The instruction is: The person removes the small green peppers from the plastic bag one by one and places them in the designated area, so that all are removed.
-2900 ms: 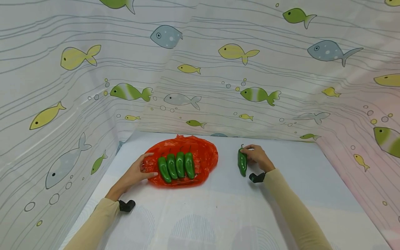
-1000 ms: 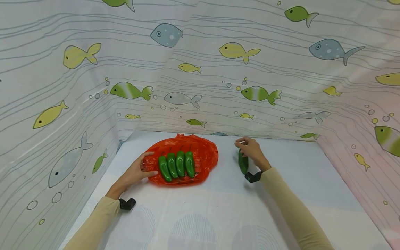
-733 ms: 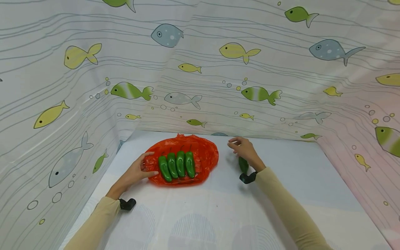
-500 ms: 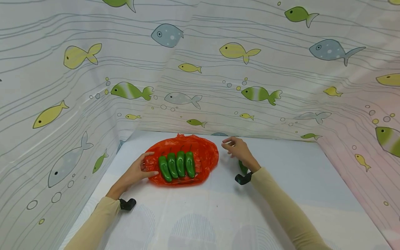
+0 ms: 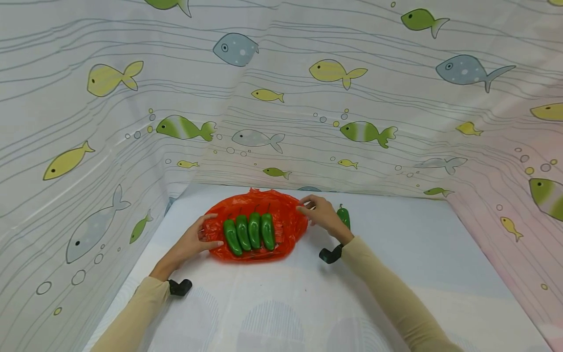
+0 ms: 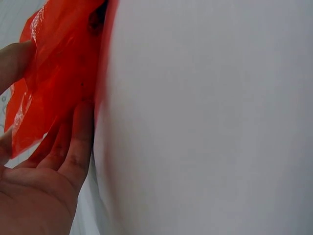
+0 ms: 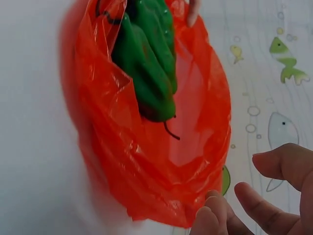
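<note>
Several glossy green chili peppers [image 5: 255,232] lie side by side on a spread, crumpled red plastic bag [image 5: 288,220]. At the bag's left edge is my left hand [image 5: 193,239], its thumb in front of the film and its fingers [image 6: 61,147] showing red-tinted by it in the left wrist view. My right hand [image 5: 323,212] is at the bag's right rim with fingers spread loosely and nothing between them. In the right wrist view its fingertips [image 7: 210,215] overlap the bag's edge. A single green chili pepper [image 5: 343,216] lies on the table behind the right wrist, partly hidden.
The white table [image 5: 272,298] has pale printed semicircles near its front. A fish-printed curtain [image 5: 303,117] rises at the back and along both sides. Each wrist wears a small black camera, as on the left cuff [image 5: 180,287].
My right hand has let go of the single pepper, leaving it on the table, and has moved left to the bag's right rim. The left hand stays at the bag's left edge.
</note>
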Demonstrator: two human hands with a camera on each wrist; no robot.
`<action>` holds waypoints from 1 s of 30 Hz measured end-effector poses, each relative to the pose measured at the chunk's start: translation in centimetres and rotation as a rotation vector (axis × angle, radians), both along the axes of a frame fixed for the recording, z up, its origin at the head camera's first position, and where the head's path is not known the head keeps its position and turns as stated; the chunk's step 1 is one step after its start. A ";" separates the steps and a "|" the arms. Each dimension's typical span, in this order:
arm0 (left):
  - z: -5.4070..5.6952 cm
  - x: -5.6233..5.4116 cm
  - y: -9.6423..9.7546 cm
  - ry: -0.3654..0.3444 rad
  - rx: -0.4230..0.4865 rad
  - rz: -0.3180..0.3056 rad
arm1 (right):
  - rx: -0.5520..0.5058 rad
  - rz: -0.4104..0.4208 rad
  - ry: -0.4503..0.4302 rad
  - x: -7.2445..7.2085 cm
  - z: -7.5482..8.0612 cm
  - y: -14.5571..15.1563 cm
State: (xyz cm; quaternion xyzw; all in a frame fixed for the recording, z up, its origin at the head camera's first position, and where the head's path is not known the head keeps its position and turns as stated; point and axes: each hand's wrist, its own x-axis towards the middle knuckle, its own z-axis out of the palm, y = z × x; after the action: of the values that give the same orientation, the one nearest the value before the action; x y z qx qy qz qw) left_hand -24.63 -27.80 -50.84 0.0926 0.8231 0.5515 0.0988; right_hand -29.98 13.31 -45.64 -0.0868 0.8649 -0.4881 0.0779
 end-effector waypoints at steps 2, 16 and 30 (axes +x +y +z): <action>0.0 0.0 0.0 0.001 0.002 0.000 | 0.010 0.012 0.000 0.0 0.0 -0.5; -0.4 -0.2 -0.1 0.012 -0.014 -0.001 | 0.015 0.099 -0.028 -0.1 -1.4 -4.0; -0.4 -0.1 0.0 0.017 -0.031 0.006 | 0.057 0.091 -0.043 -0.3 -2.6 -6.2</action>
State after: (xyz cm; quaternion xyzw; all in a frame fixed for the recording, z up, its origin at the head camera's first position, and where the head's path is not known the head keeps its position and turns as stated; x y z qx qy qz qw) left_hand -24.76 -27.84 -51.19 0.0932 0.8327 0.5380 0.0918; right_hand -30.31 7.16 -48.22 -0.1135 0.8718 -0.4609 0.1211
